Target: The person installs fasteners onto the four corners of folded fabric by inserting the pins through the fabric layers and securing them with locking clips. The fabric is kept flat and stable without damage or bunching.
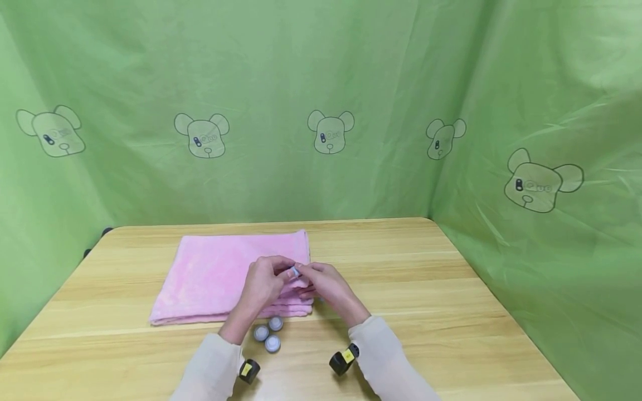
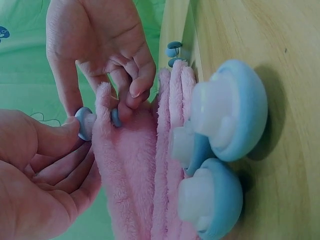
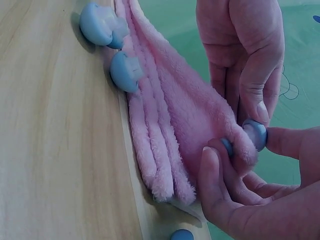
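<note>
A folded pink fleece blanket [image 1: 215, 273] lies on the table, its near right corner lifted between both hands. On that raised edge sits a blue-and-white mushroom-shaped quilt clip [image 2: 85, 124], its cap on one side of the fabric and a small blue piece [image 3: 227, 146] on the other. My left hand [image 1: 264, 283] pinches the clip at the cap, thumb against it. With thumb and curled fingers, my right hand [image 1: 328, 285] grips the clip from both sides of the fabric. Fingers partly hide the clip in the head view.
Several more quilt clips [image 1: 272, 343] stand grouped in front of the blanket. Another blue piece [image 2: 174, 50], with thin pins, lies on the table by the blanket's right end. Green curtains [image 1: 321, 184] enclose the wooden table [image 1: 401, 267] at the back and sides.
</note>
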Demonstrator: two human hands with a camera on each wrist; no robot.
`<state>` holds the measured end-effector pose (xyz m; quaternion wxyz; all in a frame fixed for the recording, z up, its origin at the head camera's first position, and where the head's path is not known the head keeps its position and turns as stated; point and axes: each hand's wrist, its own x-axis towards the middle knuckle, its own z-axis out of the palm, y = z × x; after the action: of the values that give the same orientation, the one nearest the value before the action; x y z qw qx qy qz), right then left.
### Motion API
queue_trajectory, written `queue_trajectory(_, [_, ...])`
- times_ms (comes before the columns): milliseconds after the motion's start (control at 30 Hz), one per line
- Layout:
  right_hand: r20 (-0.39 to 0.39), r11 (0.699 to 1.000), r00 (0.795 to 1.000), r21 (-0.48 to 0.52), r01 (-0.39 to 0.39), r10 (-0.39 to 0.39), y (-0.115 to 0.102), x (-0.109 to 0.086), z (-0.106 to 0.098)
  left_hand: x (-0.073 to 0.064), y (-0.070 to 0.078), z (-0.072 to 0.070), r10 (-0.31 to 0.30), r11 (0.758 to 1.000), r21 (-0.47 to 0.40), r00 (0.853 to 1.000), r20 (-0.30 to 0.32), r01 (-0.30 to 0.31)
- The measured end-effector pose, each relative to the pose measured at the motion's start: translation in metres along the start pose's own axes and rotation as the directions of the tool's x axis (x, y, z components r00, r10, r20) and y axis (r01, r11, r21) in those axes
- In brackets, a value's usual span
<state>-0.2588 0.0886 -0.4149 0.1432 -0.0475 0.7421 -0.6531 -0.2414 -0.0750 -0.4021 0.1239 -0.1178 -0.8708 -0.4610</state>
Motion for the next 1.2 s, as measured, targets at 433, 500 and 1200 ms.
queue_trajectory(433, [-0.029,0.999,0.999,0.029,0.015,-0.015,0.002,0.000,0.001,-0.002,0.002,-0.001,-0.026,1.000,0.018,0.999,0.042,0.025])
queue_trajectory(500, [-0.027,0.999,1.000,0.038,0.016,-0.015,0.002,0.000,0.000,-0.002,0.003,-0.002,-0.046,0.999,0.024,0.997,0.066,0.045])
queue_trajectory(1200, [-0.060,0.999,0.998,-0.053,0.009,-0.013,-0.004,-0.002,-0.002,-0.002,-0.004,-0.018,-0.103,0.965,0.251,0.991,0.082,0.079])
